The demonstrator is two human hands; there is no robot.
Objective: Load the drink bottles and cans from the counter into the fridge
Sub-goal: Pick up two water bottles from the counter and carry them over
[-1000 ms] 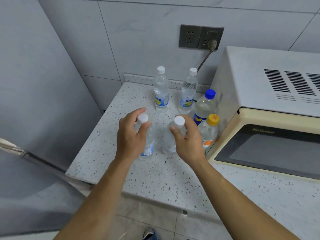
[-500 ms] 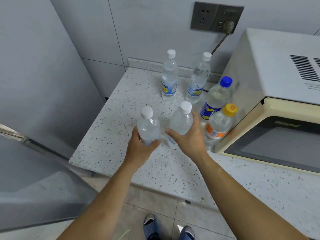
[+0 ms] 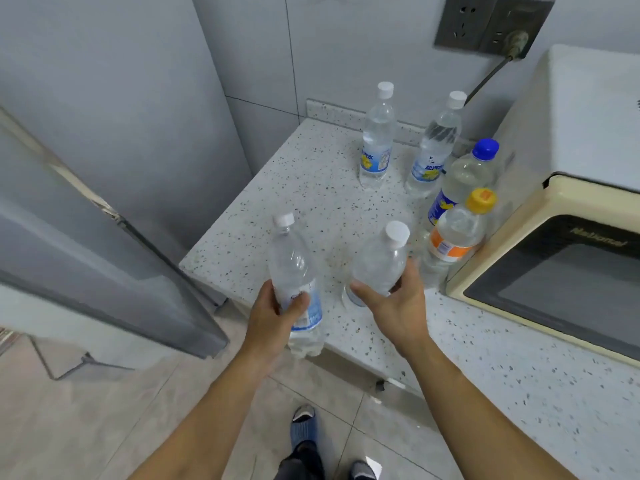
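Head view: taking the microwave (image 3: 571,209) as the landmark, the left hand (image 3: 273,320) is well to its left, at the desk (image 3: 311,188) edge, fingers wrapped round the lower body of a clear bottle (image 3: 294,271) that tilts out over the edge above the floor. The right hand (image 3: 398,306) is nearer the microwave, its thumb and fingers curled about a second clear bottle (image 3: 381,261); whether that one is off the desk I cannot tell. Four bottles stand closer to the microwave: an orange-cap bottle (image 3: 453,237) and a blue-cap bottle (image 3: 464,178) just beside its front corner, and two white-cap bottles (image 3: 377,140) farther back by the wall. The fridge (image 3: 104,202) is well to the left, its door side-on. The left grip is low on a smooth, top-heavy bottle, so it could slip or tip on the swing to the fridge. Drawing the right bottle back may clip the orange-cap bottle and topple its neighbours.
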